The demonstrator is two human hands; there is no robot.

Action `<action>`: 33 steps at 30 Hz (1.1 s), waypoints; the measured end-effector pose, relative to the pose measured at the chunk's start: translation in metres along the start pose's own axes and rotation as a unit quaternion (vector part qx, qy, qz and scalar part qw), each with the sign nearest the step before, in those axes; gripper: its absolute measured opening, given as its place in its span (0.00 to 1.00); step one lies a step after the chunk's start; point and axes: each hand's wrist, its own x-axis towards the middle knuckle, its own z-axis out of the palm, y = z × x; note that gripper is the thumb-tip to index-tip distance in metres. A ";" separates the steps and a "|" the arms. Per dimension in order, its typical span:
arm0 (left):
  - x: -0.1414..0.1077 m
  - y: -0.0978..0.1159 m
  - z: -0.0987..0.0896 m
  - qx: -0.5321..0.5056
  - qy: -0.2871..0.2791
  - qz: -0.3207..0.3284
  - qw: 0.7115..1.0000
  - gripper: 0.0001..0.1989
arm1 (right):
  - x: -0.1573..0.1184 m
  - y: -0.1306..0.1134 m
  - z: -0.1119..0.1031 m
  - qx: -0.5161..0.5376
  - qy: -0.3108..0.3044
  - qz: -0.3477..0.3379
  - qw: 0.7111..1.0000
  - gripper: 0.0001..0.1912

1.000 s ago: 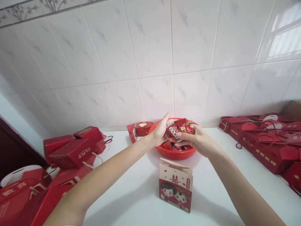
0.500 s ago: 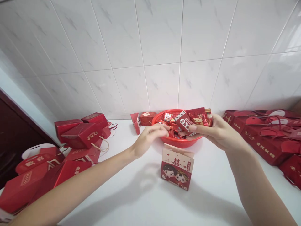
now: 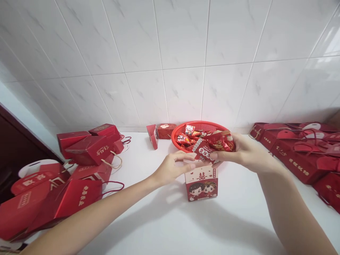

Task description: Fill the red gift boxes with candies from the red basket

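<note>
A small red and cream box (image 3: 202, 186) with two cartoon faces stands upright on the white table. Over its top edge is my left hand (image 3: 174, 166), fingers curled with gaps between them, its fingertips by the box opening. My right hand (image 3: 239, 152) grips several red snack packets (image 3: 220, 141), one with a dotted border, just above and behind the box. Behind them sits a red plastic basket (image 3: 212, 124) with wrapped sweets (image 3: 187, 138) in it. The packets hide part of the basket and of the box top.
Red gift boxes (image 3: 90, 150) with cord handles are piled on the left. More red boxes (image 3: 297, 156) stand in rows on the right. A folded red card (image 3: 152, 136) and a small red box (image 3: 166, 131) are near the tiled wall (image 3: 183, 88).
Both hands have come down and nearer to the box, the right one with its packets now over the box top. The box has turned slightly.
</note>
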 end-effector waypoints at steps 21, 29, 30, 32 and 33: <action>-0.002 0.006 -0.002 -0.038 -0.081 -0.027 0.996 0.27 | 0.014 0.019 0.006 -0.174 -0.038 -0.028 0.984 0.08; -0.002 0.007 -0.002 -0.046 -0.087 -0.026 0.995 0.27 | 0.017 0.025 0.018 -0.145 -0.004 -0.036 0.989 0.21; -0.002 0.007 -0.002 -0.045 -0.087 -0.026 0.995 0.27 | 0.018 0.027 0.020 -0.158 -0.002 -0.045 0.986 0.23; -0.002 0.006 -0.002 -0.044 -0.092 -0.025 0.995 0.26 | 0.019 0.029 0.021 -0.175 -0.007 -0.052 0.983 0.25; -0.002 0.006 -0.002 -0.043 -0.094 -0.023 0.994 0.26 | 0.020 0.029 0.021 -0.179 -0.013 -0.047 0.983 0.25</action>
